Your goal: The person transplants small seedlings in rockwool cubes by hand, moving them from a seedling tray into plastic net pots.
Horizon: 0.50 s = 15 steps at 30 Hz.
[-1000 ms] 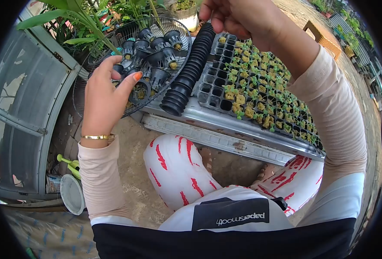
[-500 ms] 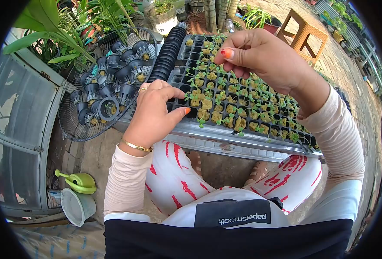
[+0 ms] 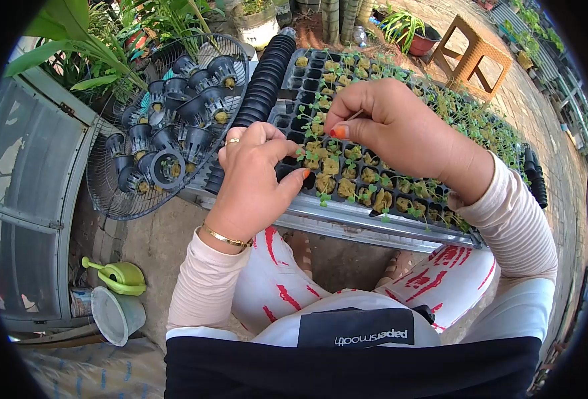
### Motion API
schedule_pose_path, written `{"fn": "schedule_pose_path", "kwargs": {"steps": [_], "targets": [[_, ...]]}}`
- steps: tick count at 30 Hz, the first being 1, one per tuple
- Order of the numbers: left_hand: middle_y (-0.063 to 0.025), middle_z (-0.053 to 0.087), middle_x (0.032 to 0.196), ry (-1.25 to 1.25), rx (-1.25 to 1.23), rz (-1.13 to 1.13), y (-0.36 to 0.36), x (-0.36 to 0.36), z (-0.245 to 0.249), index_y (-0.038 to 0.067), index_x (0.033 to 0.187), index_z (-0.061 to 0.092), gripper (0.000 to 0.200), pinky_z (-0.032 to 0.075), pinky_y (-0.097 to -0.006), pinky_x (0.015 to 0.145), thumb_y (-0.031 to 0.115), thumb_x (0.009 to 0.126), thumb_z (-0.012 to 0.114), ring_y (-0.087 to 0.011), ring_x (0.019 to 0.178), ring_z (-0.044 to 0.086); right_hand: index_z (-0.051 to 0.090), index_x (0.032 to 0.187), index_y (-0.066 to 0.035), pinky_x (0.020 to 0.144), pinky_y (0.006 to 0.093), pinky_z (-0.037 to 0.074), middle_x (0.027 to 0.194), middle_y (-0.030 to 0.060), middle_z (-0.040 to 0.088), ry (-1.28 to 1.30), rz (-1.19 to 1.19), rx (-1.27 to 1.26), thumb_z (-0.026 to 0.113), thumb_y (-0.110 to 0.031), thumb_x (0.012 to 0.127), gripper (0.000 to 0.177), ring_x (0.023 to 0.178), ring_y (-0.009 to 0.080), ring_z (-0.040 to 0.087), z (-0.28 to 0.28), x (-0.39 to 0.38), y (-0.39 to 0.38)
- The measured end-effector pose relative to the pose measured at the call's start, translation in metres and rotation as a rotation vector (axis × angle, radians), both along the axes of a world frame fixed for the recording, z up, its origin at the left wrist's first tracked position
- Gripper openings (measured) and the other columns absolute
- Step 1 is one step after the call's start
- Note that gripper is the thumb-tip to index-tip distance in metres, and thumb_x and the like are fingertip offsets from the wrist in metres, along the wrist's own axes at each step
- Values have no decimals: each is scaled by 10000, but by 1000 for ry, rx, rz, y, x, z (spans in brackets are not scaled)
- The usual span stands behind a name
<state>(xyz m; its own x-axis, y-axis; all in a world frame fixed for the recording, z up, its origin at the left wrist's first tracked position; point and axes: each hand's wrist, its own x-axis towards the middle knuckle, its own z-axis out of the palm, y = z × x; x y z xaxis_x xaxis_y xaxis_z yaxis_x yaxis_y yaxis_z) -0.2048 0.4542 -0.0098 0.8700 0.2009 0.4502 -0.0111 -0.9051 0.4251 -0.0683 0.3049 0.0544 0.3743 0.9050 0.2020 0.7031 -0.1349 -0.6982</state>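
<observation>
A black seedling tray point(image 3: 293, 120) holds rows of sponge plugs with small green sprouts. My left hand point(image 3: 257, 176) rests at its near left corner, thumb and index finger apart beside the sprouted sponge plugs point(image 3: 312, 161), with nothing between them. Above the tray's middle, my right hand point(image 3: 400, 126) is closed in a pinch, thumb against index finger. A thin, pale, stick-like piece point(image 3: 356, 114) shows between those fingers; the rest of it is hidden by the hand.
Left of the tray lies a stack of black net pots point(image 3: 264, 83). A wire basket point(image 3: 101, 189) holds more black pots with sponge plugs. A green watering can point(image 3: 124, 276) and a white bucket point(image 3: 118, 316) stand at lower left. A brown stool point(image 3: 477, 56) is behind.
My right hand has come down and nearer to my left hand, over the sprouts. My left hand has shifted slightly right along the tray as the view moved a little.
</observation>
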Motion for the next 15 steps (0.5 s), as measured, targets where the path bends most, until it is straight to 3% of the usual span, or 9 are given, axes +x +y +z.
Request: {"fn": "schedule_pose_path", "kwargs": {"steps": [2, 6, 8, 9, 11, 15], "targets": [[-76, 559, 912, 2, -11, 1, 0, 1, 0, 52, 834, 675, 240, 351, -360, 803, 117, 607, 720, -257, 900, 467, 612, 821, 23, 640, 267, 463, 728, 83, 614, -58, 13, -132, 604, -35, 805, 61, 683, 136, 572, 1, -1, 0], [-75, 557, 921, 1, -19, 5, 0, 1, -1, 52, 833, 674, 234, 346, -365, 806, 118, 614, 718, -256, 912, 464, 616, 814, 25, 635, 278, 468, 724, 98, 615, -45, 16, -155, 617, -44, 799, 70, 676, 156, 579, -3, 0, 3], [-73, 557, 925, 0, -24, 5, 0, 1, -2, 52, 833, 674, 232, 343, -367, 808, 118, 614, 718, -255, 914, 464, 635, 814, 12, 623, 347, 480, 699, 169, 619, -48, 61, -89, 608, -86, 778, 108, 662, 283, 614, -8, 1, 4], [-72, 556, 928, 1, -28, 6, 1, 2, -1, 53, 832, 673, 230, 341, -369, 810, 117, 615, 718, -255, 915, 463, 635, 814, 12, 623, 347, 480, 699, 169, 619, -47, 61, -92, 608, -86, 778, 108, 662, 283, 614, -8, 2, 5], [-70, 556, 931, 7, -26, 5, 1, 1, -1, 54, 831, 673, 229, 338, -369, 811, 117, 615, 718, -253, 918, 463, 621, 823, 18, 634, 298, 472, 735, 116, 619, -64, 58, -167, 621, -42, 788, 70, 682, 188, 595, -7, 0, 7], [-64, 557, 937, 17, -26, 8, 1, 1, -1, 58, 829, 674, 224, 334, -370, 811, 117, 617, 718, -250, 922, 462, 622, 824, 15, 631, 309, 472, 750, 125, 617, -108, 65, -142, 627, -41, 778, 73, 689, 223, 599, -12, -1, 8]]}}
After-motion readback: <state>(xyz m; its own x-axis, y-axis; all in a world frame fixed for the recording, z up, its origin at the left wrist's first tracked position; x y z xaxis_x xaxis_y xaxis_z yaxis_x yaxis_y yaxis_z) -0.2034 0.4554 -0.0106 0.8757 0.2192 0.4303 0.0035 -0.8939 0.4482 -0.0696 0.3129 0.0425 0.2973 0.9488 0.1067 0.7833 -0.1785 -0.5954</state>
